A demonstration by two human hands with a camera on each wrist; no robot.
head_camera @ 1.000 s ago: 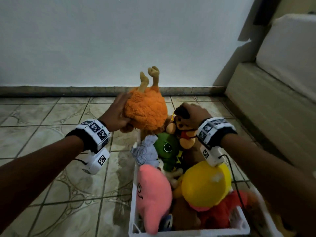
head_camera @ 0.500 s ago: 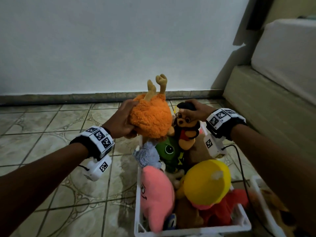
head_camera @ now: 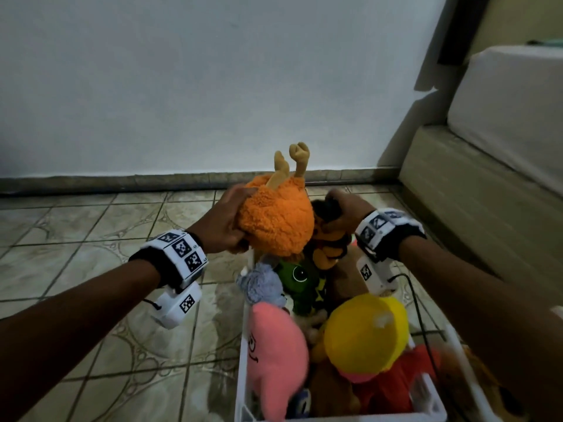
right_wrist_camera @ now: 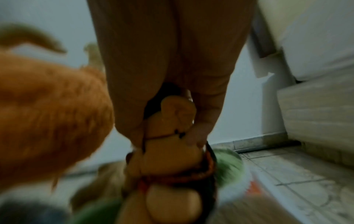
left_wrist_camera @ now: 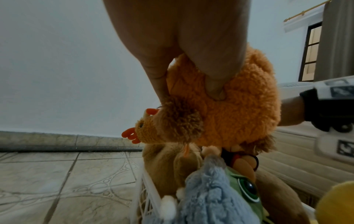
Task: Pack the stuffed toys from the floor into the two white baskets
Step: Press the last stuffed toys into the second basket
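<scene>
Left hand (head_camera: 227,222) grips the orange fluffy chicken toy (head_camera: 277,220), fingers curled into its plush; the toy is held over the far end of the white basket (head_camera: 243,370). Its long axis runs roughly vertical: the two tan legs (head_camera: 292,162) point up toward the wall, so the toy hangs inverted. The left wrist view confirms this (head view does not show it): the chicken's head (left_wrist_camera: 151,128), with red comb and wattle, points down and left, just above the packed toys, and the thumb (left_wrist_camera: 214,84) is sunk into the fur.

Right hand (head_camera: 342,210) is closed round the dark head of a small bear toy (head_camera: 330,245), which hangs upright beside the chicken, touching it. The right wrist view (blurred) shows the bear's tan ear and face (right_wrist_camera: 172,121) pinched between the fingers, body below.

Packed in the basket: a grey-blue toy (head_camera: 259,284), a green toy (head_camera: 300,277), a pink toy (head_camera: 277,357), a yellow toy (head_camera: 365,333) and a red toy (head_camera: 396,388). The basket stands on the tiled floor (head_camera: 91,269).
</scene>
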